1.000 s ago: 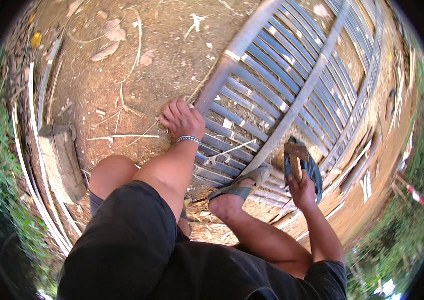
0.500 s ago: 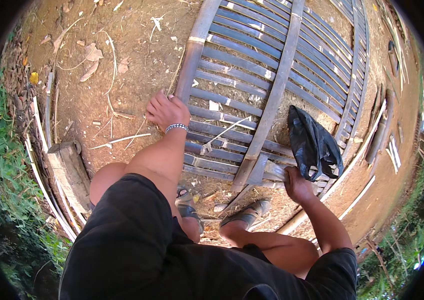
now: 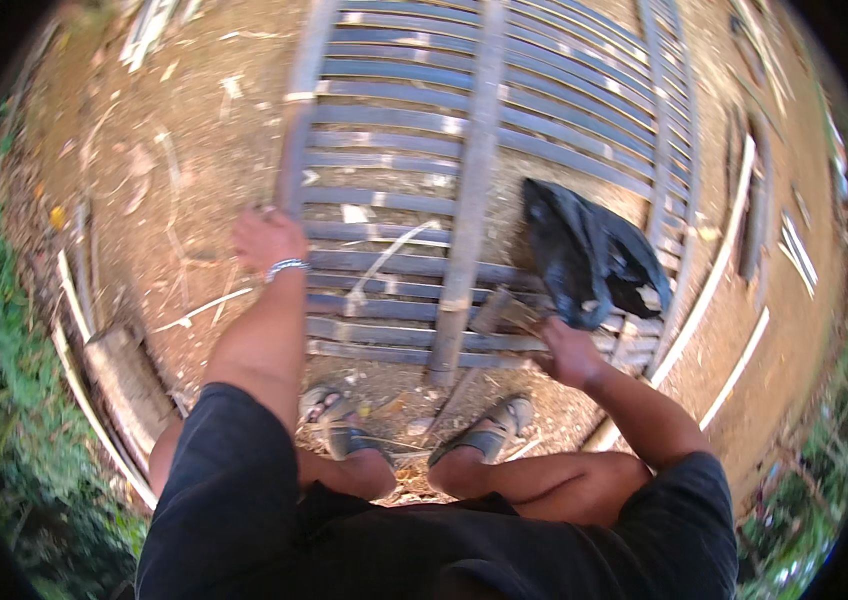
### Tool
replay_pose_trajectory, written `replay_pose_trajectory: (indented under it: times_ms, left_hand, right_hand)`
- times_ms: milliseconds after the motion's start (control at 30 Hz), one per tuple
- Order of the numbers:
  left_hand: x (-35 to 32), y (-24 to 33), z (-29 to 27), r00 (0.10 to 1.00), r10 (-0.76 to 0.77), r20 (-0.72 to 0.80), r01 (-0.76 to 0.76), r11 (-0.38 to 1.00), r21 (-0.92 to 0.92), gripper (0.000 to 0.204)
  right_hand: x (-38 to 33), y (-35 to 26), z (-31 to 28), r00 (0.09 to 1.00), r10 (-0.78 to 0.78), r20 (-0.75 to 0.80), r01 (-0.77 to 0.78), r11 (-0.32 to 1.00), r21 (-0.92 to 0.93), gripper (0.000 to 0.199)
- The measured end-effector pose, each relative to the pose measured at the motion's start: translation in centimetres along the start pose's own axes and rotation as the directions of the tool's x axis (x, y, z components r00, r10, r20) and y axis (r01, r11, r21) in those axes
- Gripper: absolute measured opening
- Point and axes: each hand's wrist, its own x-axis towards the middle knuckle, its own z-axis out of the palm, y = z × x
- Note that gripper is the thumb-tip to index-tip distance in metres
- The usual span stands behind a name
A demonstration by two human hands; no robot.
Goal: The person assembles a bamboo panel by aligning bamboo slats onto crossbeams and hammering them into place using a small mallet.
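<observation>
Weathered grey wood makes up the slatted panel (image 3: 464,170) lying flat on the dirt ground (image 3: 144,200) before me. I see my left hand (image 3: 266,238) resting on its left rail, fingers curled over the edge. My right hand (image 3: 566,352) is closed around a hatchet handle (image 3: 504,312) at the panel's near end, just beside a crumpled black plastic bag (image 3: 589,255) lying on the slats.

Black short-sleeved shirt (image 3: 424,555); silver bracelet (image 3: 287,267) on left wrist; grey sandals (image 3: 492,428); bare forearms.
</observation>
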Motion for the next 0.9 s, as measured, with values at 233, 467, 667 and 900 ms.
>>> replay_pose_trajectory:
  times_ms: [233,467,667,900]
  left_hand:
    - [-0.1,1.5,-1.7,0.995,-0.037,0.096,0.036,0.999,0.013,0.044]
    - [-0.3,1.8,-1.5,0.998,-0.043,0.052,0.043,0.999,0.001,0.045]
    - [0.1,1.2,-1.1,0.996,-0.021,0.092,0.013,0.996,0.084,0.043]
    - [-0.3,2.2,-2.3,0.995,-0.067,0.078,0.066,0.998,0.016,0.043]
  right_hand:
    - [-3.9,-3.3,-8.0,0.495,-0.532,-0.687,0.627,0.766,-0.142,0.028]
    - [0.2,4.7,-10.2,0.794,-0.042,-0.606,0.08,0.996,0.036,0.02]
    - [10.6,6.9,-7.3,0.807,0.215,-0.55,-0.048,0.952,0.301,0.022]
    - [12.0,6.9,-8.0,0.867,0.161,-0.471,-0.232,0.968,-0.095,0.027]
